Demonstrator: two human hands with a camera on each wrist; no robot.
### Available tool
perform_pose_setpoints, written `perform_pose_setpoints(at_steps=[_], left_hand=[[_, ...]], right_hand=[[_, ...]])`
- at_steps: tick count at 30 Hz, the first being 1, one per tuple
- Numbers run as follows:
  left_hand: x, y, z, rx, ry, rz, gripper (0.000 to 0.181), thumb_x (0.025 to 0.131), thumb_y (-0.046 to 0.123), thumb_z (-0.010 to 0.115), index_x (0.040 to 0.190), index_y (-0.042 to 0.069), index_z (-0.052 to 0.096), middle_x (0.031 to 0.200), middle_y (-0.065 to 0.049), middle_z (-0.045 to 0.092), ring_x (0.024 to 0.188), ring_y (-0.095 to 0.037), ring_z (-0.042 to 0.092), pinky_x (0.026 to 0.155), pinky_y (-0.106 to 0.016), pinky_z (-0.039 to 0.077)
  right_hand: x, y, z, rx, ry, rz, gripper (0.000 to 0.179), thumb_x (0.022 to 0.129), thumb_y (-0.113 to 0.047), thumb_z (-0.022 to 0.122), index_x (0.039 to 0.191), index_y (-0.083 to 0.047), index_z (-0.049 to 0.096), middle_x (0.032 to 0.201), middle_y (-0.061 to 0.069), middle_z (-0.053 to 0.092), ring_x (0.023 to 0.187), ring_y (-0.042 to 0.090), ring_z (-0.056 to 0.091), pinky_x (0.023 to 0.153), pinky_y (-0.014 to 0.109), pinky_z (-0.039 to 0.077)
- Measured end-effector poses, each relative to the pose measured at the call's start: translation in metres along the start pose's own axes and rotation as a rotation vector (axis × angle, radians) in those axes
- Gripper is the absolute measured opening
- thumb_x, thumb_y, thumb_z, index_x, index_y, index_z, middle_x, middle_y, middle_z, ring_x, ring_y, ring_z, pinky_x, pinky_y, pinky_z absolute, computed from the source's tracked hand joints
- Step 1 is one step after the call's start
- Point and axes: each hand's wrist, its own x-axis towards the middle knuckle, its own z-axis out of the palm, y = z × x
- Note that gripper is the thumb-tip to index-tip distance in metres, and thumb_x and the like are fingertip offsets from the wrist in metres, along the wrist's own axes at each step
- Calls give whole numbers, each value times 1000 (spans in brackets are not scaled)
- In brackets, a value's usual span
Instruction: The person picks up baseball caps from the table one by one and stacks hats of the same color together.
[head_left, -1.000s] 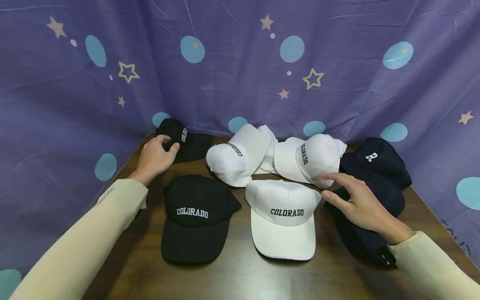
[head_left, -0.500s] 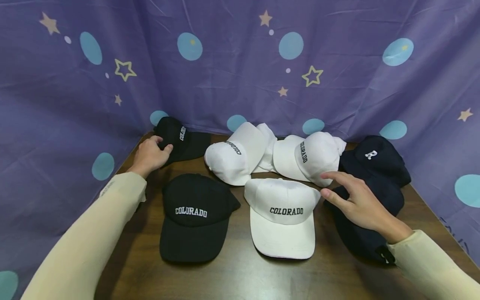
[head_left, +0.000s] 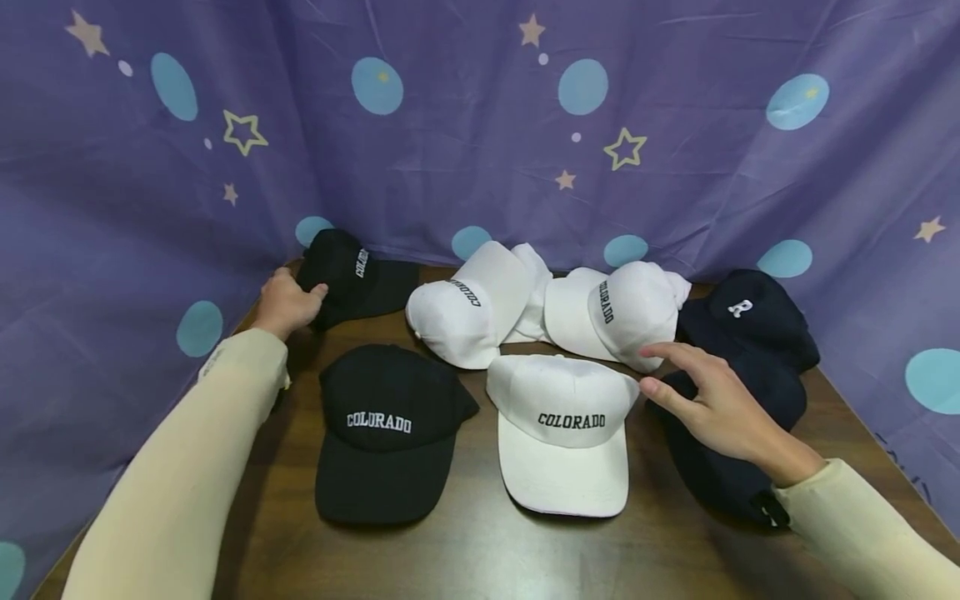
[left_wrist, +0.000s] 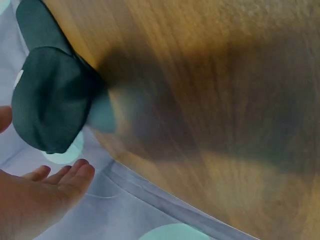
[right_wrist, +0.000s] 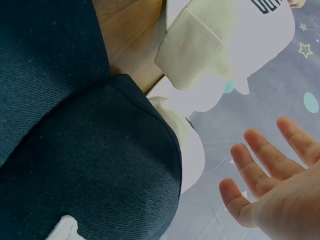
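My left hand is at the near-left side of a black cap lettered COLORADO, at the table's back left corner. In the left wrist view the thumb and extended fingers of this hand stand on two sides of the cap, with a gap visible between fingers and fabric. My right hand hovers, fingers spread and holding nothing, over dark navy caps. The right wrist view has this hand apart from a navy cap. A white COLORADO cap lies by its fingertips.
Another black COLORADO cap lies at front left on the wooden table. White caps lie in the back middle, some overlapping. A navy cap with a white R sits back right. A purple curtain borders the table.
My left hand has moved left and slightly forward, from over the back black cap to its near-left side. The view has shifted slightly. My right hand stays almost in place.
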Motion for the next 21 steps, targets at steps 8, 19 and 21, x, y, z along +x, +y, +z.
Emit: perform_pose_setpoints(at_steps=[8, 19, 21], left_hand=[[8, -3, 7, -14, -6, -58, 86, 102, 37, 53, 155, -17, 12, 152, -44, 28, 140, -60, 28, 117, -64, 28], [13, 2, 13, -176, 50, -118, 83, 101, 30, 59, 154, -16, 15, 156, -40, 24, 146, -54, 23, 121, -56, 25], [13, 5, 12, -241, 67, -151, 80, 101, 26, 60, 155, -15, 19, 158, -37, 25, 147, -51, 24, 122, -53, 26]], right_hand=[[0, 1, 0, 5, -2, -3, 39, 100, -20, 69, 137, -15, 62, 135, 2, 64, 125, 20, 58, 97, 38, 44], [1, 2, 1, -15, -5, 0, 39, 99, -22, 70, 137, -15, 62, 135, 2, 63, 126, 22, 57, 100, 37, 44], [1, 3, 2, -8, -8, 13, 39, 99, -23, 70, 137, -15, 62, 136, 1, 63, 127, 20, 57, 100, 35, 43]])
